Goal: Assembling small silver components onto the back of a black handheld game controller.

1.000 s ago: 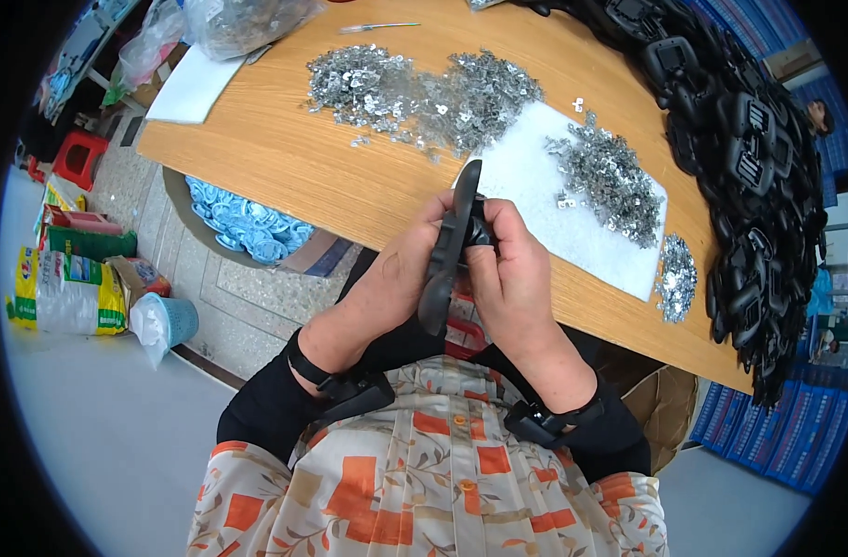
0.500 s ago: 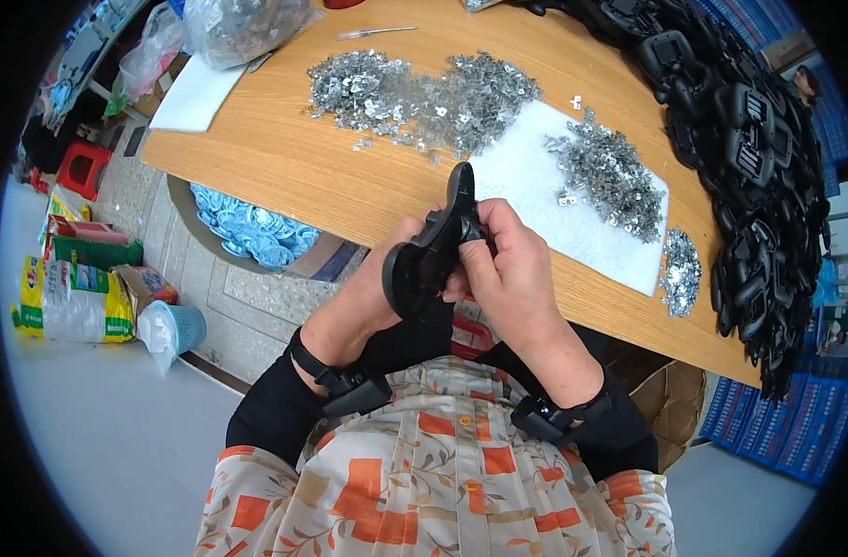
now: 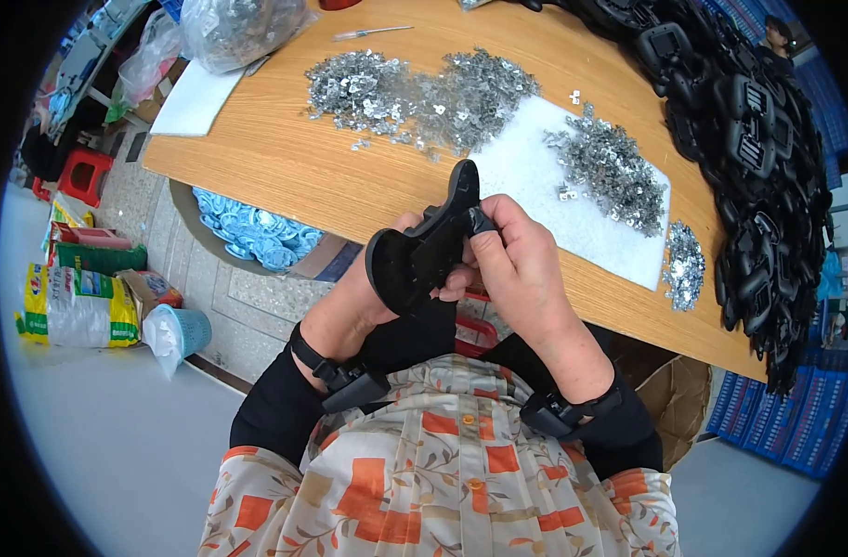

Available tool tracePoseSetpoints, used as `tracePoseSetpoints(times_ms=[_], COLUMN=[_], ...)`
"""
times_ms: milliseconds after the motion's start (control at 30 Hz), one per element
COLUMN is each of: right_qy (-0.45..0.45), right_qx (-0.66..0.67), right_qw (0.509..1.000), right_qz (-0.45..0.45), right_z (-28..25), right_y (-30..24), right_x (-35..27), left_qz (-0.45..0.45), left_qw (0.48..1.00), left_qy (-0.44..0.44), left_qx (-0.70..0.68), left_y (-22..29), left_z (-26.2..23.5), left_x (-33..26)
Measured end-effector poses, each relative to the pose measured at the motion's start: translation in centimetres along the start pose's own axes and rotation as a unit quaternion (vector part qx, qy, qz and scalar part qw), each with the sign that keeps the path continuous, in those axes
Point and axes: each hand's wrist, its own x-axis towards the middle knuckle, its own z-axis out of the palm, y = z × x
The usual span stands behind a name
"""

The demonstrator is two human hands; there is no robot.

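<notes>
A black game controller shell (image 3: 422, 255) is held tilted in front of me, above my lap and by the table's near edge. My left hand (image 3: 357, 286) is closed around it from the left and behind, so most of its fingers are hidden. Against the shell's right side, my right hand (image 3: 521, 265) is closed, pinching a small black part (image 3: 481, 222) between thumb and index finger. Whether that part is loose or fixed to the shell I cannot tell.
Small silver metal clips lie in a wide pile (image 3: 424, 97) on the wooden table (image 3: 257, 148). More clips (image 3: 614, 172) cover a white foam sheet (image 3: 512, 139). Black shells (image 3: 744, 139) are heaped at the right. Below the left edge stands a bin of light-blue discs (image 3: 252, 232).
The shell has turned slightly, with its lower lobe shifting left and showing more of its face. My right hand has moved a little to the right, its pinch still at the shell's side.
</notes>
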Motion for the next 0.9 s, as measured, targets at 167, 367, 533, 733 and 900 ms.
tracePoseSetpoints(times_ms=[167, 367, 533, 733, 900], right_qy=[-0.007, -0.027, -0.046, -0.132, -0.139], right_qx=[0.006, 0.03, 0.165, 0.2, 0.206], right_qw=[0.999, 0.995, 0.982, 0.959, 0.959], right_qz=[0.052, 0.089, 0.085, 0.152, 0.14], right_z=[0.6, -0.5, -4.2, -4.5, -4.4], right_y=[-1.2, -0.7, -0.7, -1.4, -1.3], right_x=[-0.2, -0.2, -2.5, -4.3, -3.6], left_qz=[-0.022, -0.02, 0.065, 0.144, 0.025], left_qw=[1.0, 0.967, 0.943, 0.889, 0.959], left_qy=[0.002, 0.069, 0.127, 0.179, 0.205], left_qx=[0.016, 0.244, 0.302, 0.397, 0.194], left_y=[-0.3, 1.0, 0.8, 0.0, 1.3], left_z=[-1.2, 2.6, 2.9, 3.5, 3.4], left_x=[-0.3, 0.1, 0.5, 0.7, -0.5])
